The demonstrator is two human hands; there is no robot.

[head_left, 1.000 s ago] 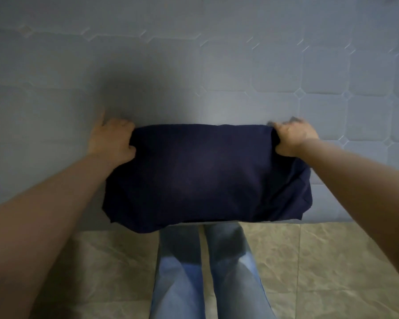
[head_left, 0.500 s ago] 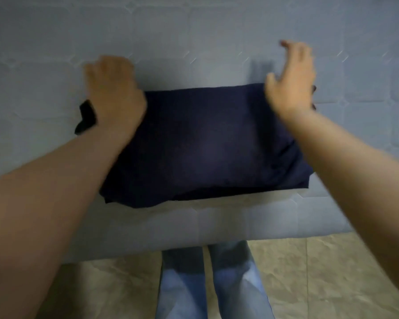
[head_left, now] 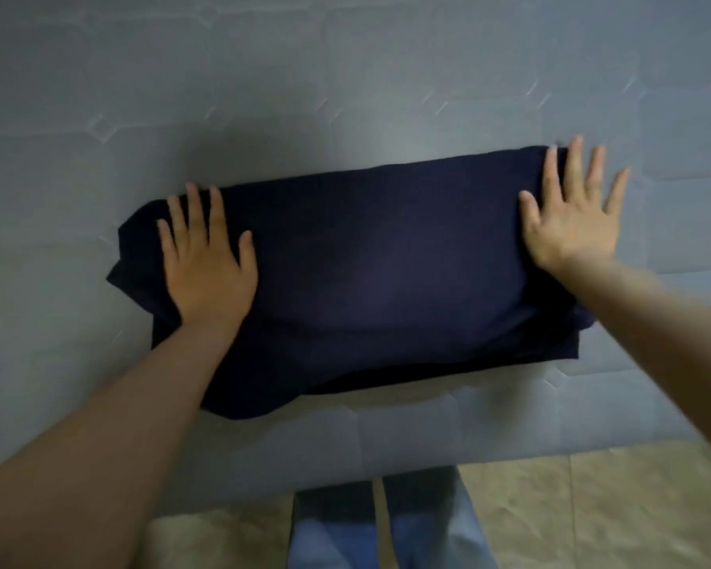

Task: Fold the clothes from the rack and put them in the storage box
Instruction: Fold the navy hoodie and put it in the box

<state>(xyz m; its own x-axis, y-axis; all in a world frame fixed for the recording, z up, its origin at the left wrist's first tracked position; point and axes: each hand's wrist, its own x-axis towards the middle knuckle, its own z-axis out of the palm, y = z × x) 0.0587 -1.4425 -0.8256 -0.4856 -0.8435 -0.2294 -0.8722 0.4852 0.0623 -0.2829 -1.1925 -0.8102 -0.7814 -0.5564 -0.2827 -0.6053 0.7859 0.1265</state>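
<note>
Left hand [head_left: 208, 266] & right hand [head_left: 571, 217], fingers spread flat, press the folded navy cloth garment [head_left: 378, 273] on the grey quilted mattress [head_left: 345, 96] (fold looks done), so next it needs lifting to the storage box, not in view.

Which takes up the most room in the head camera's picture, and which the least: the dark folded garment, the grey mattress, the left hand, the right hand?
1. Grey mattress, largest.
2. Dark folded garment.
3. Left hand and right hand: both lie flat on the garment and look about alike, so I won't rank them.

left hand [head_left: 208, 277] flat, right hand [head_left: 573, 223] flat
</note>
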